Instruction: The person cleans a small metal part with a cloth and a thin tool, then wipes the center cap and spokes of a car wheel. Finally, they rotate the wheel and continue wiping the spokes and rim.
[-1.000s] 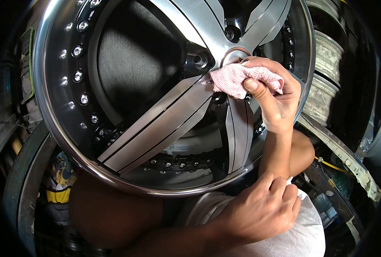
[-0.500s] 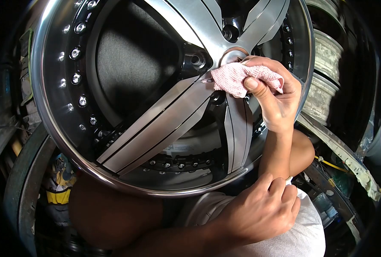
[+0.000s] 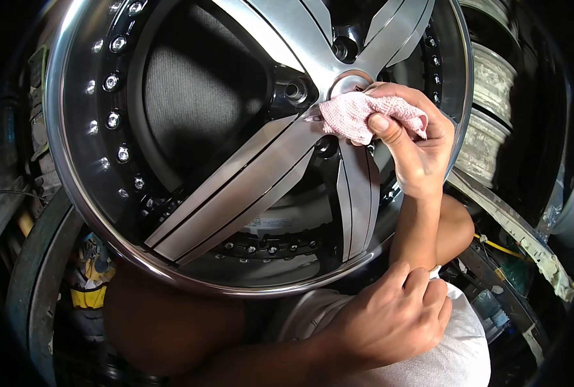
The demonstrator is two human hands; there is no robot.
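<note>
A pink-and-white cloth (image 3: 351, 116) is pinched between the thumb and fingers of my right hand (image 3: 422, 138). It presses on the silver spokes close to the centre cap (image 3: 351, 82) of a large alloy wheel (image 3: 235, 174). A small shiny patch shows on the spoke beside the cloth's left edge. My left hand (image 3: 390, 319) lies lower, crossing in front of me against my right forearm. Its fingers are curled, and whatever may be inside them is hidden. The wheel leans above my knees, its polished rim (image 3: 84, 200) and bolted black inner ring facing me.
Stacked dusty wheel rims (image 3: 493, 84) stand at the right, above a worn pale metal strip (image 3: 519, 219). A plastic bottle (image 3: 491, 309) lies low on the right. Yellow-and-black gloves or cloth (image 3: 88, 284) sit at the lower left beside a dark curved piece (image 3: 32, 277).
The wheel has shifted very slightly up and left in view. My right hand stays on the cloth at almost the same place, and my left hand has not moved.
</note>
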